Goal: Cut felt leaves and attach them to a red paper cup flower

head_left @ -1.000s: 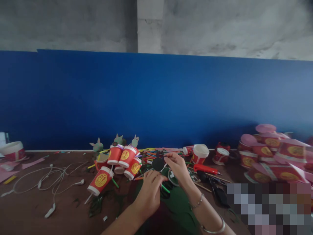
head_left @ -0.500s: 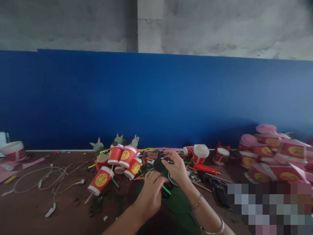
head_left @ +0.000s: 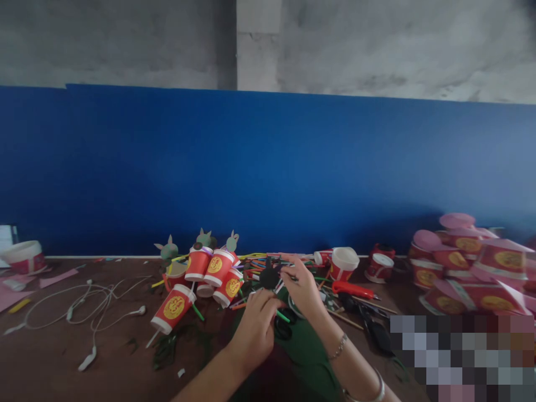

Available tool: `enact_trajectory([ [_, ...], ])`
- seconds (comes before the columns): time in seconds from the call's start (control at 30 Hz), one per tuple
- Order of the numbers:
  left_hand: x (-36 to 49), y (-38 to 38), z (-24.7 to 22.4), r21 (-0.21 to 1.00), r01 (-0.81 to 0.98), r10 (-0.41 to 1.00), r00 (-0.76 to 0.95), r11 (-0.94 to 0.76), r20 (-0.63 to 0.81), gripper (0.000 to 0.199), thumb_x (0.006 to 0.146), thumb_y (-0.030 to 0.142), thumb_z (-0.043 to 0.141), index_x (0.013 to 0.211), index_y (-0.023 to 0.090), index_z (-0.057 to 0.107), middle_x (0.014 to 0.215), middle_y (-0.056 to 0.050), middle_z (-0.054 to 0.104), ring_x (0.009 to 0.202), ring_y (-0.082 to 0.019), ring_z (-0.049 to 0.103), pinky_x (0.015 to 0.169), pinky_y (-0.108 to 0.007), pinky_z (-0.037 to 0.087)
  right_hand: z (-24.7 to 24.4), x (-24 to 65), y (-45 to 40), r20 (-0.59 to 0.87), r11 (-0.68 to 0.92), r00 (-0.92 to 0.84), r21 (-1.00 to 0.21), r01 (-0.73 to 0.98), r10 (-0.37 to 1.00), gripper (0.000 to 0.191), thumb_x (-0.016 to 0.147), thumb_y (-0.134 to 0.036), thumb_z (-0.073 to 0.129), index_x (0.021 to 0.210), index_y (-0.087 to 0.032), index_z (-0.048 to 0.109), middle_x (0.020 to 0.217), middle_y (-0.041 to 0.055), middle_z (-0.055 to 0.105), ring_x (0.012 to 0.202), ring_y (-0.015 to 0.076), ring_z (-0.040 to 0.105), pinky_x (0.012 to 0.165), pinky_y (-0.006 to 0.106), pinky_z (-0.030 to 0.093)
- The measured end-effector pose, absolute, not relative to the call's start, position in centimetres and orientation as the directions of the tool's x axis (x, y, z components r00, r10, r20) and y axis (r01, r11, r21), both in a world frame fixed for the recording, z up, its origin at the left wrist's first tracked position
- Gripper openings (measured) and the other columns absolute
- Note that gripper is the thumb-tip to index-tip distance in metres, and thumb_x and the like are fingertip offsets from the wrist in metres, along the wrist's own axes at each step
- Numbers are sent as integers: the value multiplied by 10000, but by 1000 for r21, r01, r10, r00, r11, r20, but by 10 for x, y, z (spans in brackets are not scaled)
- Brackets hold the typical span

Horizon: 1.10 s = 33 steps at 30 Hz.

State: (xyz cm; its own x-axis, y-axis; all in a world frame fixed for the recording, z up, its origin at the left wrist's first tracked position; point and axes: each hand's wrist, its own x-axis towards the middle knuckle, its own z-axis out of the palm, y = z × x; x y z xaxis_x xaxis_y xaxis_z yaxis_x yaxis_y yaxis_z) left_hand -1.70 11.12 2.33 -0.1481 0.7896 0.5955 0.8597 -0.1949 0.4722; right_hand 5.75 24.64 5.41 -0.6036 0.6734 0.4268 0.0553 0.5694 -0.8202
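Note:
A small dark cutout (head_left: 269,276) with pointed tips at its top stands above the fingers of my left hand (head_left: 258,318), which are closed at its lower edge. My right hand (head_left: 302,283) is just right of the cutout, thumb and fingers pinched together; whatever is between them is too small to make out. A green straw (head_left: 283,316) shows between the two hands. Dark green sheets (head_left: 307,349) lie beneath my wrists. Behind the hands is a heap of coloured sticks (head_left: 255,262).
Red paper cups (head_left: 173,309) with straws and rabbit heads (head_left: 169,249) stand left of centre. White earphones (head_left: 94,312) lie farther left. Rightward are a white-rimmed cup (head_left: 344,263), a red tool (head_left: 355,290), black scissors (head_left: 377,332) and piled pink-topped cups (head_left: 464,255).
The dark cutout has shifted slightly left and up. My right hand's fingers have come away from its face to its right side. My left hand has barely moved.

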Motion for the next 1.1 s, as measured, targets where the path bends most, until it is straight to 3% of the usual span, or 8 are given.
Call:
enact_trajectory([
  [0.1,-21,113,24,482,855,772,-174,-189,611,302,769,-5,392,928,192,557,940,-69,567,888,-197,503,798,-346,407,52,58,248,406,548,-617,-835,49,674,385,758,-193,456,1141,-184,488,976,76,665,883,184,622,759,297,478],
  [0.2,-28,116,25,552,809,736,-247,-202,631,302,770,4,371,920,184,561,924,-73,572,895,-194,520,798,-330,425,51,60,252,395,591,-613,-793,149,685,339,745,-187,466,1079,-172,528,939,80,671,841,184,625,748,298,472],
  [0.37,-46,121,23,709,689,698,-434,-150,569,313,706,-3,373,876,174,568,865,-56,588,849,-183,564,746,-304,467,59,69,248,208,749,-796,-531,397,569,189,713,-141,472,759,-170,653,732,56,685,699,176,620,623,242,413],
  [0.5,-57,123,21,737,663,684,-479,-128,550,280,718,32,392,877,170,576,874,-54,601,843,-185,576,745,-316,477,62,74,233,-30,857,-912,-331,395,409,236,672,-126,469,721,-164,697,722,71,705,677,176,630,565,219,369],
  [0.6,-59,123,21,717,684,669,-471,-134,575,291,707,18,394,879,174,570,878,-47,603,847,-176,573,766,-312,471,57,74,220,-114,906,-935,-234,353,335,252,669,-141,471,731,-164,714,724,87,710,670,191,632,546,228,360],
  [0.73,-56,120,25,673,729,668,-441,-124,600,328,699,-12,383,894,184,560,883,-43,588,855,-174,560,775,-315,468,47,69,207,-149,913,-946,-256,318,288,241,676,-177,502,790,-196,713,802,61,714,768,205,638,605,225,397],
  [0.93,-51,115,31,594,799,656,-402,-88,639,347,743,-27,355,940,187,546,933,-55,561,942,-188,526,856,-360,441,28,48,197,-147,880,-894,-169,443,422,285,678,-249,570,940,-185,662,910,113,701,839,262,651,665,285,443],
  [1.1,-48,114,31,572,818,655,-399,-63,642,360,738,-42,358,945,190,540,931,-52,550,934,-188,524,842,-358,448,11,42,196,-98,854,-891,-255,453,443,278,690,-223,560,949,-152,631,935,123,690,873,270,644,694,299,456],
])
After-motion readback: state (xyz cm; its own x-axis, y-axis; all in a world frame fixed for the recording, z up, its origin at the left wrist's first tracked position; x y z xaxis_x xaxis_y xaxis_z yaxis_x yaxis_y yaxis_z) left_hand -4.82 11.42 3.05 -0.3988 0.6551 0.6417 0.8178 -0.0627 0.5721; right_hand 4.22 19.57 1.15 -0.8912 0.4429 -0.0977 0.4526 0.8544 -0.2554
